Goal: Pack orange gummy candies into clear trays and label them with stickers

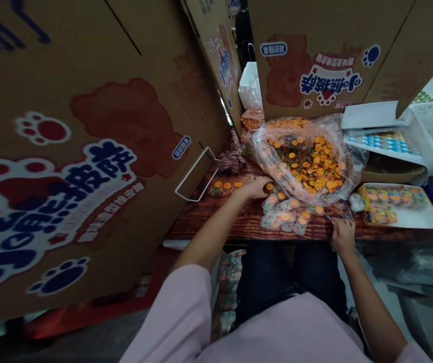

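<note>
On the dark wood-grain table, my left hand is at the near left edge of a clear plastic bag, its fingers closed beside a small orange disc; whether it grips the disc is unclear. The open bag holds many orange pieces and small green and brown bits. My right hand, at the table's front edge, pinches a thin tool pointing left. Between my hands lies a loose pile of small clear packs with orange discs.
Large printed cartons stand at the left and behind the bag. A few orange discs lie left of my left hand. On the right are an open box of packs, a cardboard box and a white bin.
</note>
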